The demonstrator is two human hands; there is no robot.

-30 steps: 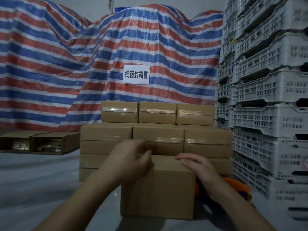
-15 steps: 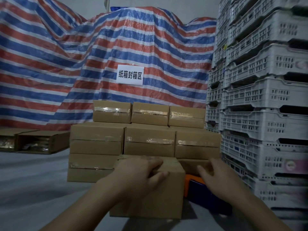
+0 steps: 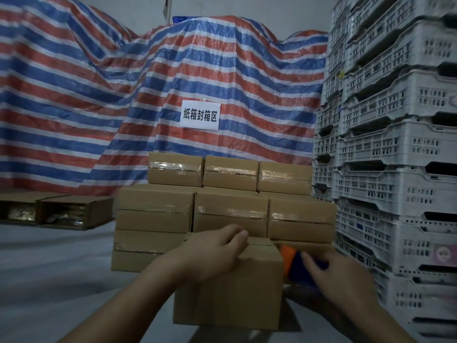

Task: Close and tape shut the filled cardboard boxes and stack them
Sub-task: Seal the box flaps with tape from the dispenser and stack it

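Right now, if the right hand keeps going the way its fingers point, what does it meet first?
Probably the orange and blue tape dispenser beside the box; the right hand fingertips look at or nearly on it, though depth is unclear.

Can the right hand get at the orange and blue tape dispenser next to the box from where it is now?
Probably yes. The right hand is already at the tape dispenser, which sits beside the front box. Nothing lies between them; the left hand only rests on the box top.
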